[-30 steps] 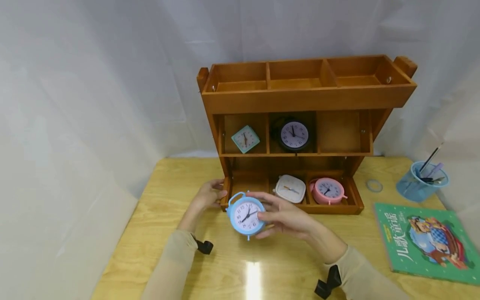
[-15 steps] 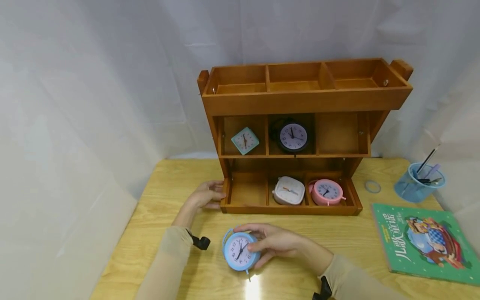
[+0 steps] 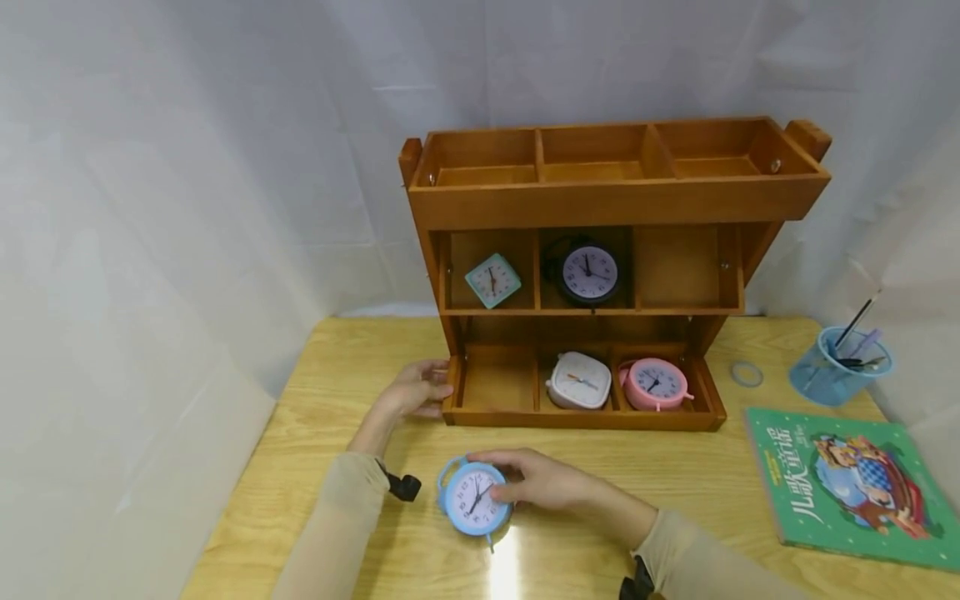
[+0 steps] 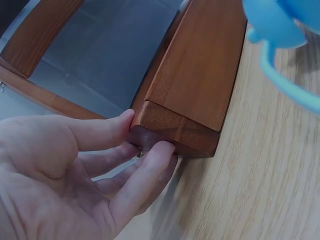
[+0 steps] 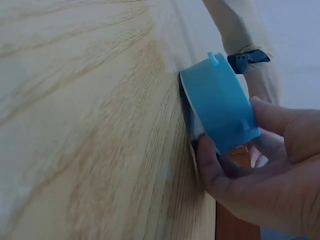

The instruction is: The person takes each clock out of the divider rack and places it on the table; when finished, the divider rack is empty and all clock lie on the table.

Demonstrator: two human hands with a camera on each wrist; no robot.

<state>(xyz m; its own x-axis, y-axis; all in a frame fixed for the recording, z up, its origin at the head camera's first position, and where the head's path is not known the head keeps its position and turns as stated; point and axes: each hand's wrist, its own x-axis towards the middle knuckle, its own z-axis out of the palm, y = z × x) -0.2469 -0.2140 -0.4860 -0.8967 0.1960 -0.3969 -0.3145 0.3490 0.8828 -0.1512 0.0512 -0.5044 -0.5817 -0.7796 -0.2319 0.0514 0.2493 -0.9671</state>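
Observation:
A round light-blue alarm clock (image 3: 476, 497) is on or just above the wooden table in front of the shelf, its white dial facing up. My right hand (image 3: 543, 479) grips it by the right side; in the right wrist view the thumb and fingers (image 5: 212, 165) pinch its blue casing (image 5: 220, 102). The left hand (image 3: 416, 388) holds the lower left corner of the brown wooden shelf (image 3: 585, 419), its fingertips against the end of the wood (image 4: 175, 130) in the left wrist view. Part of the blue clock (image 4: 277, 25) shows there at upper right.
On the shelf sit a square mint clock (image 3: 492, 281), a black round clock (image 3: 590, 272), a white clock (image 3: 580, 381) and a pink alarm clock (image 3: 657, 384). To the right are a tape ring (image 3: 747, 374), a blue pen cup (image 3: 840, 367) and a green book (image 3: 855, 487).
The right hand has brought the blue alarm clock from the front of the lower left compartment down toward the near table, then shifted it only slightly. The left hand has stayed at the shelf corner.

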